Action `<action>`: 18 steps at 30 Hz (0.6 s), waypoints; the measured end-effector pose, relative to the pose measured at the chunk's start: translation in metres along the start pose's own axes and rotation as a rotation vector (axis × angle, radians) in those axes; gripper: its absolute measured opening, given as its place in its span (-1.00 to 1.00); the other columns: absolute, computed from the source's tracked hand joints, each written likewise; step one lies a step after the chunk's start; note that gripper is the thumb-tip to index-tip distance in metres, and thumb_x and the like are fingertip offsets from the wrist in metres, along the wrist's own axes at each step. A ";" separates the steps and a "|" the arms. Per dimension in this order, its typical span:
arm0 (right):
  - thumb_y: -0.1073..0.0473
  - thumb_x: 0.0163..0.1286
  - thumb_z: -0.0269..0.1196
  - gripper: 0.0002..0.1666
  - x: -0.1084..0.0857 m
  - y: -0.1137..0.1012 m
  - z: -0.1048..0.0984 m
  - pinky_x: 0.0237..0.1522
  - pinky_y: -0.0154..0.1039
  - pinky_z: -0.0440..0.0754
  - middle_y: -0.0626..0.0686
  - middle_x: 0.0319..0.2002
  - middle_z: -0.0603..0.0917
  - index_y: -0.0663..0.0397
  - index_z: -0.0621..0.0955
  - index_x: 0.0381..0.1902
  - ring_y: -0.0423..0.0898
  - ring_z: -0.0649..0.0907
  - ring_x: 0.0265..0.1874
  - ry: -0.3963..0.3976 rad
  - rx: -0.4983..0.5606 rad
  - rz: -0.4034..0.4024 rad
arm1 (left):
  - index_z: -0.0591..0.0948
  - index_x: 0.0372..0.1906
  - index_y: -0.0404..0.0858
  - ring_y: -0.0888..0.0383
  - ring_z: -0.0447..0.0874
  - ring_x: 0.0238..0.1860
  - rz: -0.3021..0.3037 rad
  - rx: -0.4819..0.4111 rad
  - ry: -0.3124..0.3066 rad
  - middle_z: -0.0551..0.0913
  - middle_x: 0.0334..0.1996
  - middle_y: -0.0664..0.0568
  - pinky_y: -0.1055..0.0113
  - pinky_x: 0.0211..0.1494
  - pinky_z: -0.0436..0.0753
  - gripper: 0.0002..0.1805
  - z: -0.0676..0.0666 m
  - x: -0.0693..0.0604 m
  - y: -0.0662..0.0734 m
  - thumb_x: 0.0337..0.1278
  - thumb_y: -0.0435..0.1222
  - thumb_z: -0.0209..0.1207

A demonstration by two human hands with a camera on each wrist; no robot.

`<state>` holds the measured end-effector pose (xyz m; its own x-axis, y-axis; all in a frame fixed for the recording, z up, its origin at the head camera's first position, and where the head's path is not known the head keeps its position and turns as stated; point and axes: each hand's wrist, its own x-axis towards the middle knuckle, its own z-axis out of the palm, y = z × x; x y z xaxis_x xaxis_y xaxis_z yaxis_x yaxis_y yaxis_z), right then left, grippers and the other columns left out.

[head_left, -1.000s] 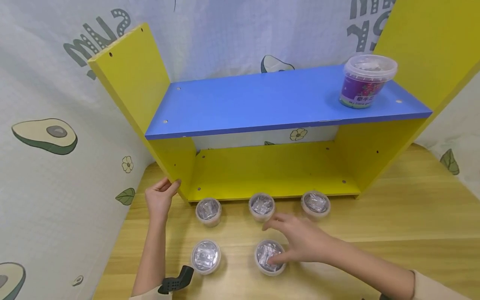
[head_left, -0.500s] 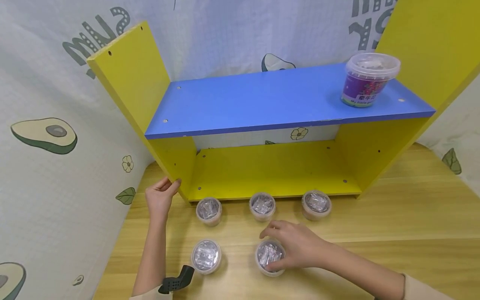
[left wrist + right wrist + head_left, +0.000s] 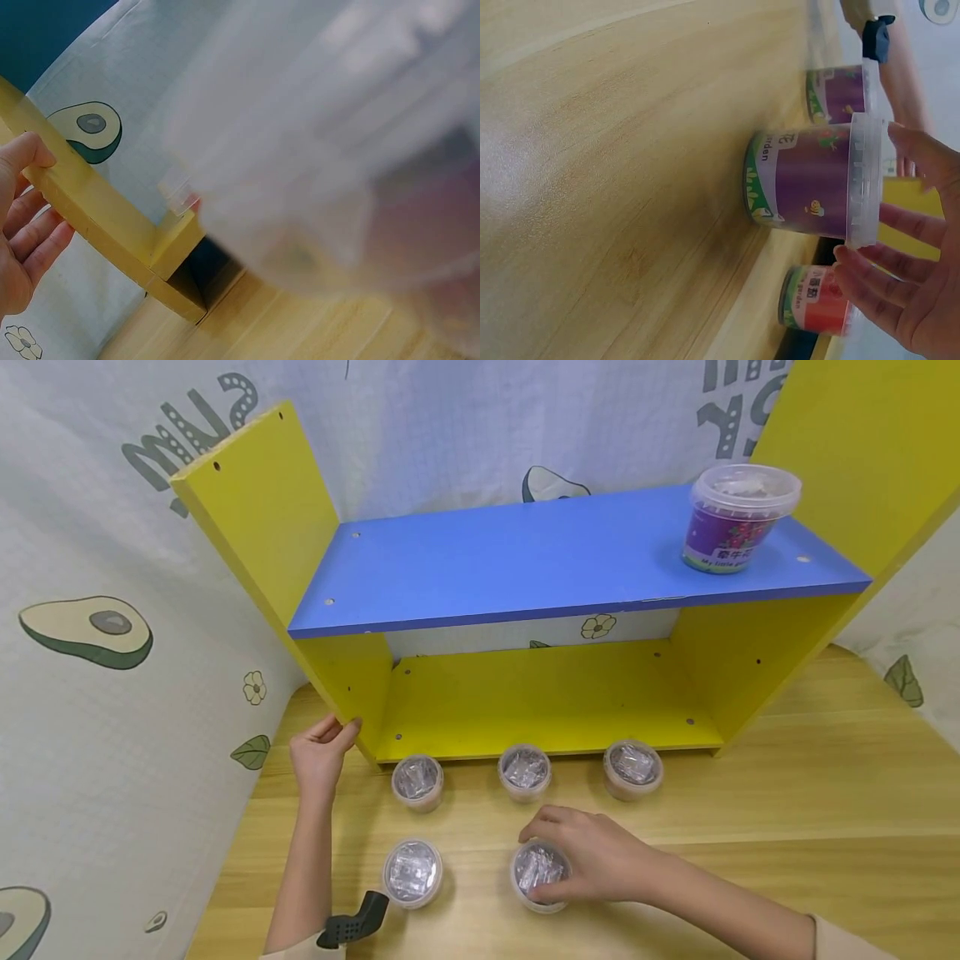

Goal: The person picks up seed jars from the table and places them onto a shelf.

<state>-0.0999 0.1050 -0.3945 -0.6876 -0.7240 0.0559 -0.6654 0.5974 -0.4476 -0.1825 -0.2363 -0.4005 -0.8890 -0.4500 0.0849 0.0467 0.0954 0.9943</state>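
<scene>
- shelf unit (image 3: 487, 564): yellow sides and lower board, blue upper board; it stands on the wooden table (image 3: 825, 827) and serves here as landmark.
- left hand (image 3: 320, 756): at the front edge of the shelf unit's left side, thumb and fingers pinching the yellow panel, presumably to steady the frame.
- right hand (image 3: 592, 847): in front of the shelf unit, thumb and fingers curled about the rim of the gripped tub (image 3: 543, 862); the rim likely offers the handiest hold from above.
- gripped tub: in the row farther from the shelf unit; purple label, crinkled shiny wrapping showing at its top. what the wrapping holds cannot be told.
- left front tub (image 3: 412, 870): beside the gripped one in that row, similarly filled.
- back row tubs (image 3: 525, 770): three, spaced along the shelf unit's lower front edge, wrapping showing in each; the spacing perhaps leaves room for fingers.
- upper tub (image 3: 726, 537): upright on the shelf unit's blue board, toward its right side, whitish contents within.
</scene>
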 end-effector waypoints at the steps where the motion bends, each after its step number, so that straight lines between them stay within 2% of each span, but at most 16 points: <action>1: -0.35 0.03 0.27 -0.39 0.000 0.000 0.000 -0.27 -0.24 0.63 -0.16 -0.17 0.57 -0.09 0.59 -0.11 -0.22 0.57 -0.23 0.005 0.000 -0.003 | 0.44 0.09 -0.54 0.48 0.62 -0.48 -0.004 0.002 -0.001 0.49 0.02 -0.44 0.58 -0.37 0.63 -0.47 0.000 0.000 0.000 -0.07 -0.46 0.28; 4: -0.36 0.01 0.28 -0.38 0.000 -0.001 0.001 -0.23 -0.23 0.64 -0.17 -0.17 0.57 -0.09 0.60 -0.11 -0.22 0.57 -0.21 0.015 0.006 -0.005 | 0.42 0.10 -0.54 0.50 0.62 -0.47 -0.013 0.005 -0.004 0.46 0.07 -0.43 0.59 -0.36 0.63 -0.45 0.000 0.000 0.000 -0.07 -0.45 0.28; 10: -0.30 -0.08 0.37 -0.34 0.000 -0.002 0.003 -0.13 -0.21 0.63 -0.17 -0.14 0.58 -0.07 0.59 -0.08 -0.21 0.57 -0.17 0.005 0.024 -0.003 | 0.42 0.10 -0.56 0.49 0.62 -0.46 -0.010 -0.008 -0.009 0.47 0.03 -0.46 0.58 -0.36 0.64 -0.45 0.000 0.000 0.000 -0.07 -0.48 0.27; 18: -0.21 -0.17 0.46 -0.26 -0.002 -0.006 0.003 -0.15 -0.27 0.63 -0.09 -0.12 0.56 -0.02 0.56 -0.02 -0.21 0.57 -0.20 -0.048 0.052 0.021 | 0.41 0.11 -0.56 0.49 0.62 -0.44 -0.016 -0.014 -0.015 0.44 0.08 -0.45 0.58 -0.34 0.63 -0.44 -0.001 -0.001 0.001 -0.06 -0.46 0.28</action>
<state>-0.0936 0.1023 -0.3948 -0.6858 -0.7278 0.0040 -0.6343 0.5949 -0.4937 -0.1813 -0.2365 -0.3992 -0.8965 -0.4378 0.0683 0.0390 0.0755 0.9964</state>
